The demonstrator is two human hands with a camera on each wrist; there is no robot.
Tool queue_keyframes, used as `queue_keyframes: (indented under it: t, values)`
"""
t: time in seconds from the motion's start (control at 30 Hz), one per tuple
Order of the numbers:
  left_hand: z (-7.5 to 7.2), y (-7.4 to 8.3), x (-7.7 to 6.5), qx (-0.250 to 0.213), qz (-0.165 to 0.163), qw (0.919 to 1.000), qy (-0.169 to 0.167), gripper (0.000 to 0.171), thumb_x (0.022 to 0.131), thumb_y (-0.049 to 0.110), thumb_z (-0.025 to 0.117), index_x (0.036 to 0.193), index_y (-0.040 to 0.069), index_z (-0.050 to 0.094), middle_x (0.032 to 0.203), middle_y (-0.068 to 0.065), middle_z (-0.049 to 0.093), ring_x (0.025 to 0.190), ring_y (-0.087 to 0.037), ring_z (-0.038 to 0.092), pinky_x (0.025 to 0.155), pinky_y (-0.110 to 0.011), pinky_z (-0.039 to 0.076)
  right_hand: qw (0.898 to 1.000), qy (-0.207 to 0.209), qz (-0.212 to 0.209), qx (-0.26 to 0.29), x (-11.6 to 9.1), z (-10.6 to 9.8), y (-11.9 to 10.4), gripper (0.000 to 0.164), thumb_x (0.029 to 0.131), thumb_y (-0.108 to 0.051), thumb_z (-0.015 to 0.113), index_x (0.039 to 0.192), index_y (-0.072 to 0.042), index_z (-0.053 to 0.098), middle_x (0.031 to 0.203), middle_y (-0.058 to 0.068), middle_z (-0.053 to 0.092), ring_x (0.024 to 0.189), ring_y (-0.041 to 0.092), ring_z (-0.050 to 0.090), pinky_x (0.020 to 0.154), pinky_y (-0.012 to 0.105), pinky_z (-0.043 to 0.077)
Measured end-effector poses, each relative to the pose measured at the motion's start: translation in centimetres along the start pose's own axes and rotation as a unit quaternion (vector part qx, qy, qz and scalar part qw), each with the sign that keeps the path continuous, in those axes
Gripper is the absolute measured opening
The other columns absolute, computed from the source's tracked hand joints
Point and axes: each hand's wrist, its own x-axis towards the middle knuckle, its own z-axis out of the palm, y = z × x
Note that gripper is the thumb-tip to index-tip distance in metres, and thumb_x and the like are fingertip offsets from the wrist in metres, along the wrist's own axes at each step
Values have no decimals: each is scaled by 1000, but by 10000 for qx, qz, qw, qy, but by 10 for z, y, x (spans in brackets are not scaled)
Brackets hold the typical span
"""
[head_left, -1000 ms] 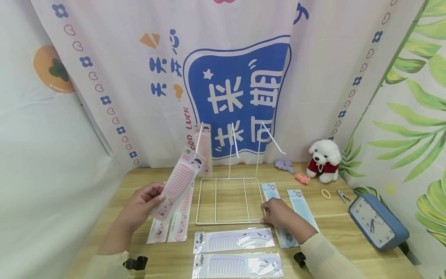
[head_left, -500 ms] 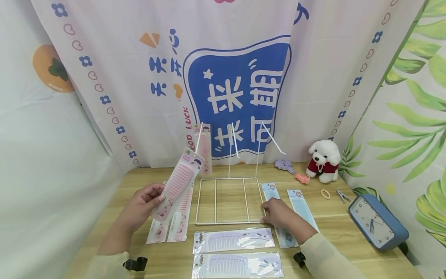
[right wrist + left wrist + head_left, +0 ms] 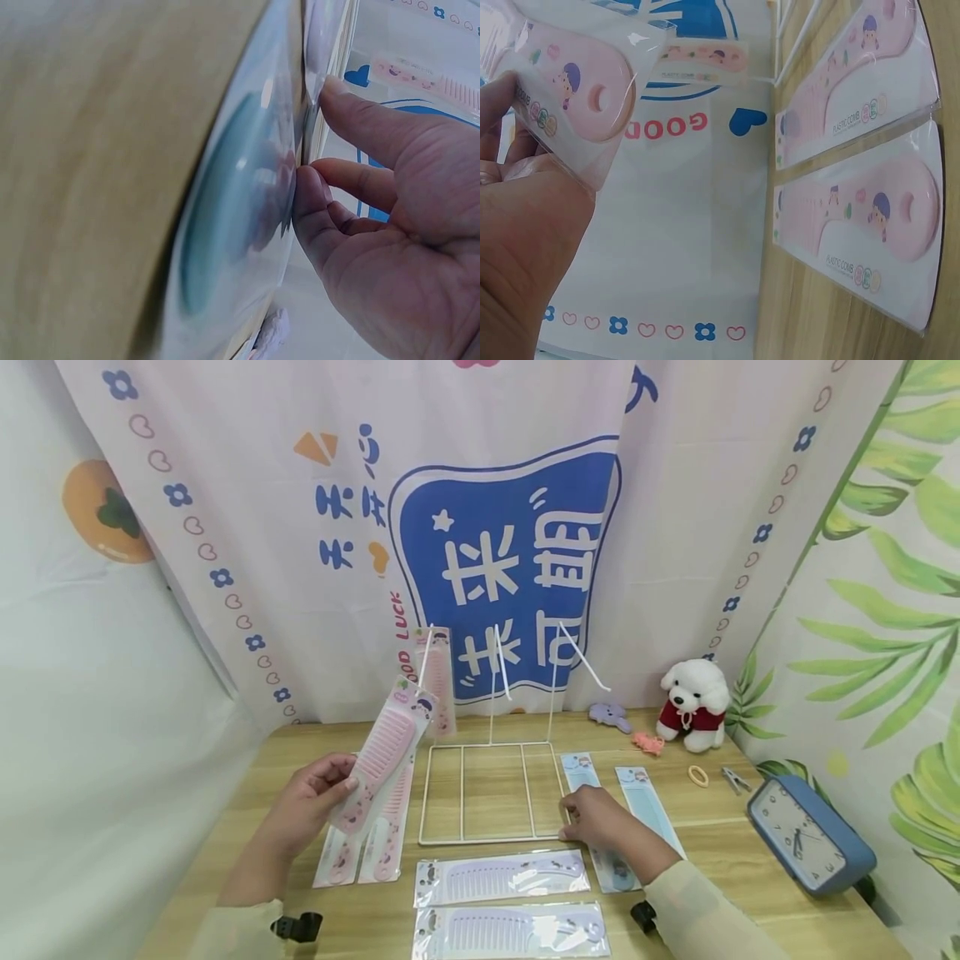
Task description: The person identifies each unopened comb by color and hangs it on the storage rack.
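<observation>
Left hand (image 3: 309,795) pinches pink comb packet (image 3: 384,752) by lower part, top end beyond fingers at left hook (image 3: 425,660); whether threaded, cannot tell. Right hand (image 3: 594,818) grips near corner of white wire rack (image 3: 495,840). Likely hanging step; next move calls for lining packet's top up with hook.

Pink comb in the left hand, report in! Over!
Left hand: holding packaged pink comb, tilted, top by left hook. Right hand: gripping white rack, front right corner. Another pink comb hangs behind.
</observation>
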Motion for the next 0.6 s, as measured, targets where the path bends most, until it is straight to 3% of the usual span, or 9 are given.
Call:
queue_keyframes:
  t: [0.17, 0.3, 0.47, 0.6]
  values:
    - [-1, 1, 2, 87, -230, 9996, 137, 31, 111, 9, 61, 139, -6, 61, 116, 2, 69, 103, -10, 65, 87, -20, 60, 10000, 15, 7, -39, 0, -1, -1, 21, 94, -24, 88, 98, -12, 71, 79, 1, 49, 70, 16, 44, 70, 36, 39]
    - [4, 1, 10, 221, -762, 9962, 357, 34, 111, 11, 62, 144, 2, 61, 125, -7, 68, 108, -14, 64, 89, -20, 59, 9999, 22, -52, -83, 0, -2, -1, 27, 95, -24, 88, 87, -12, 66, 76, 0, 46, 67, 15, 42, 65, 32, 35]
    - [25, 1, 34, 269, -1340, 9869, 855, 40, 111, 13, 61, 150, 10, 59, 138, -11, 65, 116, -16, 61, 93, -18, 56, 10000, -7, -40, -59, -2, -2, -2, 33, 95, -23, 88, 82, -14, 59, 76, 0, 45, 67, 15, 41, 65, 32, 35]
    - [45, 4, 57, 22, -1457, 9804, 1325, 42, 109, 12, 62, 151, 12, 60, 139, -13, 66, 113, -19, 64, 90, -19, 59, 10000, -6, -23, 17, -3, -1, -4, 30, 95, -22, 88, 83, -13, 61, 75, 0, 45, 67, 15, 41, 65, 33, 35]
